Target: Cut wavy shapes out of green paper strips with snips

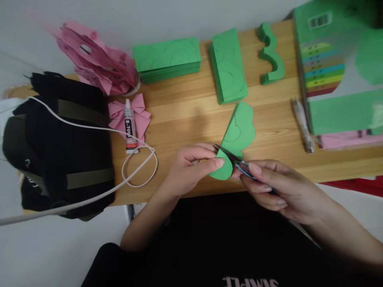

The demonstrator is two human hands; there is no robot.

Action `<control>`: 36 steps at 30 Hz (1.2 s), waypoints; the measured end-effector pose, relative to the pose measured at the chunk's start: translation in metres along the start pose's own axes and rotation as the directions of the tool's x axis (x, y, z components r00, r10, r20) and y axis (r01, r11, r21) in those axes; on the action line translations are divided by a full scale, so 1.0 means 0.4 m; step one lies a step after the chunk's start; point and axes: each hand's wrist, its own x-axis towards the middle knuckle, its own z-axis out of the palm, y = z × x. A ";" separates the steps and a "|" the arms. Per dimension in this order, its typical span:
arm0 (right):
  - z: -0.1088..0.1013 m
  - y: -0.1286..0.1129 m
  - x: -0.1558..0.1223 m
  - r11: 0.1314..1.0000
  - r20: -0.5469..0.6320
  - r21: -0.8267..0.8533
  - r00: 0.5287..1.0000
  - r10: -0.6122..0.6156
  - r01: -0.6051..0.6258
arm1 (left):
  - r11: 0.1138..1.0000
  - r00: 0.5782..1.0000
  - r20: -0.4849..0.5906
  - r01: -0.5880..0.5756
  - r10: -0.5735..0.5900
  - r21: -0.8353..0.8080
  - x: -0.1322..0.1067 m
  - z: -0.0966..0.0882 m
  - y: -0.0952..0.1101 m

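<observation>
My left hand point(194, 165) pinches the lower end of a green paper piece point(241, 129), thumb on top. The piece has a scalloped outer edge and a drawn curved line. In my right hand point(275, 183) is a pair of scissors point(245, 169), its blades pointing up-left across the paper near my left thumb. The finger loops are mostly hidden by my fingers. Beyond the paper lies a stack of green paper point(229, 67) with curved outlines drawn on top. A second green stack point(167, 59) sits to its left, and a pile of wavy green cutouts point(271, 56) to its right.
At the left stand a black bag point(86, 147) and a pink paper bundle point(98, 63). A glue tube point(130, 127) rests on folded pink paper point(143, 111) beside a white cable point(157, 161). A pen point(303, 125) lies by a green pack point(338, 111) on the wooden table point(173, 113).
</observation>
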 end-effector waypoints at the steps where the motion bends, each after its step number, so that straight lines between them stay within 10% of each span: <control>1: 0.000 0.000 0.000 1.000 -0.004 0.002 1.000 0.000 0.000 | 1.000 1.000 0.001 0.003 -0.003 -0.002 -0.001 0.000 0.000; 36: -0.008 0.023 0.031 0.996 -0.157 0.046 0.985 -0.068 0.076 | 0.948 0.977 -0.017 0.203 -0.213 -0.245 0.002 0.005 -0.071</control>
